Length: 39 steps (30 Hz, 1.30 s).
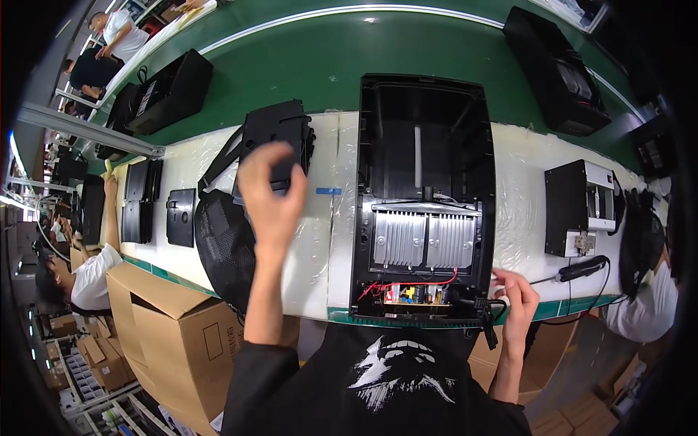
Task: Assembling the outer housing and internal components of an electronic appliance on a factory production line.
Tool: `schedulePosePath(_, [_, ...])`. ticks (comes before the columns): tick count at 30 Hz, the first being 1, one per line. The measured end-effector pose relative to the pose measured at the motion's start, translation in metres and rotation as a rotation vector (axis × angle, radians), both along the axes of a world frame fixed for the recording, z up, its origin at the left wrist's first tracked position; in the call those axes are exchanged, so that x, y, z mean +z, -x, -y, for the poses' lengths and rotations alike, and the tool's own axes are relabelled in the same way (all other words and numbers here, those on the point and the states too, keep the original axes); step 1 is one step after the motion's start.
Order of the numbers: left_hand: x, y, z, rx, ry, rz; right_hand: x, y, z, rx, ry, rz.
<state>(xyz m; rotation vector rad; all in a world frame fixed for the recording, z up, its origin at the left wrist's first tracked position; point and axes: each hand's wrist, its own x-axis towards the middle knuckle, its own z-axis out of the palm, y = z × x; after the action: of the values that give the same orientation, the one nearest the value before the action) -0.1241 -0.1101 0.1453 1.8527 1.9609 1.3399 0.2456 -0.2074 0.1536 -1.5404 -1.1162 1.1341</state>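
Open black casing [491, 182] lay face-up at the desk's [309, 254] near edge, likely so its inside was reachable. The right hand [516, 289] curled by its near right corner, grip unclear; the left hand [270, 195], half open, seemingly empty, was over black panels [278, 122], with sideways room between them and the casing.

Factory, with green conveyor [291, 73], co-workers [94, 280], cardboard cartons [163, 341]
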Motion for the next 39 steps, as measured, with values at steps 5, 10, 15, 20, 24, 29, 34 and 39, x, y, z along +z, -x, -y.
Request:
schedulePosePath(5, [0.001,0.030,-0.042,0.232,0.273,-0.298,-0.005,0.002,-0.009,-0.049,-0.082,-0.028])
schedulePosePath(10, [0.001,0.035,-0.049,0.291,0.473,-0.294,-0.005,-0.005,-0.006,-0.042,-0.102,-0.014])
schedulePosePath(15, [0.018,0.031,-0.032,0.239,0.222,-0.250,0.010,-0.001,-0.024,-0.045,-0.164,0.040])
schedulePosePath(20, [0.088,-0.018,-0.011,-0.291,-0.042,-0.161,0.042,0.013,-0.052,0.103,-0.252,-0.161])
schedulePosePath(24, [0.103,-0.059,0.007,-0.778,-0.043,-0.258,0.059,0.038,-0.085,0.326,-0.171,-0.641])
schedulePosePath(29, [0.104,-0.070,0.022,-1.063,0.197,-0.356,0.069,0.029,-0.097,0.579,-0.031,-0.504])
schedulePosePath(34, [0.078,-0.047,-0.006,-0.598,-0.167,0.378,0.061,0.023,-0.096,0.306,-0.314,-0.222])
schedulePosePath(39, [0.041,-0.035,-0.016,-0.484,0.083,0.464,0.046,0.040,-0.108,0.337,-0.544,0.017])
